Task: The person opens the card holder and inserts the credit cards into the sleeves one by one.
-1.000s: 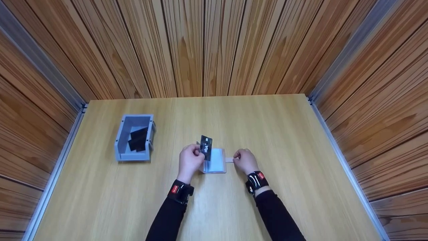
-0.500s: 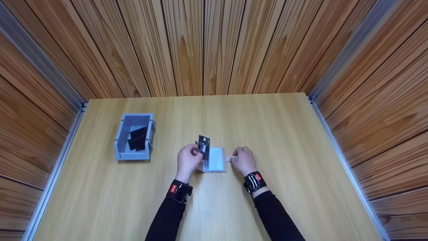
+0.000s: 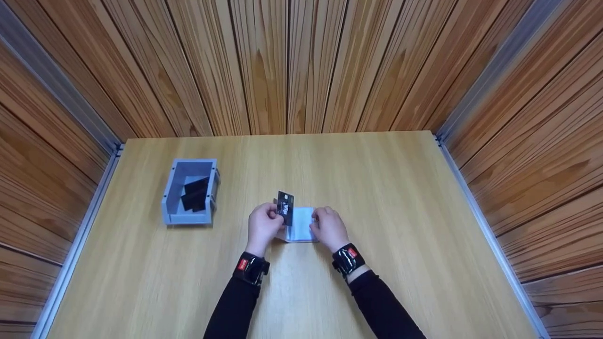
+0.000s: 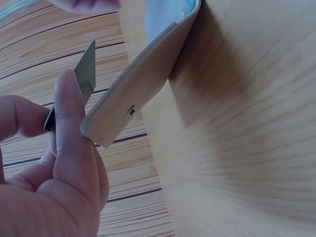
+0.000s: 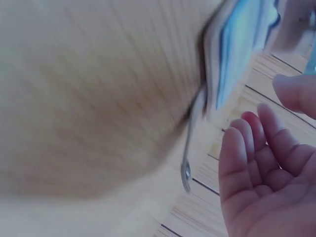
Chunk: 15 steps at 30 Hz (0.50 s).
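My left hand pinches a black bank card with light lettering, held upright over the left part of an open card holder. In the left wrist view the holder's pale cover, with a metal snap on it, stands tilted up right beside my fingers; whether they touch it I cannot tell. My right hand is at the holder's right edge, fingers loosely bent and holding nothing. Below it, in the right wrist view, the closure strap with its snap sticks out free. Clear bluish sleeves fill the holder.
A grey plastic bin with several black cards stands at the left on the wooden table. Wood-plank walls enclose the table at the back and both sides.
My right hand has let go of the strap and moved left to the holder's right edge. The left hand with the bank card has shifted slightly left.
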### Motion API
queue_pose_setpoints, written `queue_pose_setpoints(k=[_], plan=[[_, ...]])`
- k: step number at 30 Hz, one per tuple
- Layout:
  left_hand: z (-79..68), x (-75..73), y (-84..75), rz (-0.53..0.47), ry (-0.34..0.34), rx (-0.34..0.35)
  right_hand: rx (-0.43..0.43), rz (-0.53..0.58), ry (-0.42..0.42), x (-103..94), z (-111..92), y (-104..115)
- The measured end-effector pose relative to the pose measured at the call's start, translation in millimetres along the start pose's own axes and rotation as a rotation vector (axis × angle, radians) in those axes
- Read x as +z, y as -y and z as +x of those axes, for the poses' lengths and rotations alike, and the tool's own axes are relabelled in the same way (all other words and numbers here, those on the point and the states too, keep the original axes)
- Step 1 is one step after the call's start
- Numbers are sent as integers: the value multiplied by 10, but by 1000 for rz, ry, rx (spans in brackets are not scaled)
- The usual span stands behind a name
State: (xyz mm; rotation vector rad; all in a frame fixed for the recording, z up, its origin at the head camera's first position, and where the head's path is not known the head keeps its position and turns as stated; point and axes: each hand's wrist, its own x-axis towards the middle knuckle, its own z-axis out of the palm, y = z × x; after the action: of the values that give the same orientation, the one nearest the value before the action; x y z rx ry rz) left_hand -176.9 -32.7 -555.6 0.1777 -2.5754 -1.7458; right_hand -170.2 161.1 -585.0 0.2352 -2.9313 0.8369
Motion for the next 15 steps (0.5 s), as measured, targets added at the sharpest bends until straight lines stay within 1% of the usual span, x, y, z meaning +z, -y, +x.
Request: queue_pose_setpoints(k=[4, 8, 15], plan=[[8, -4, 14, 14, 7, 0, 28, -26, 71, 51, -17, 1], [15, -11, 38, 40, 5, -3, 47, -28, 104, 73, -19, 4], [14, 7, 136, 229, -47, 83, 48, -21, 96, 74, -24, 4]])
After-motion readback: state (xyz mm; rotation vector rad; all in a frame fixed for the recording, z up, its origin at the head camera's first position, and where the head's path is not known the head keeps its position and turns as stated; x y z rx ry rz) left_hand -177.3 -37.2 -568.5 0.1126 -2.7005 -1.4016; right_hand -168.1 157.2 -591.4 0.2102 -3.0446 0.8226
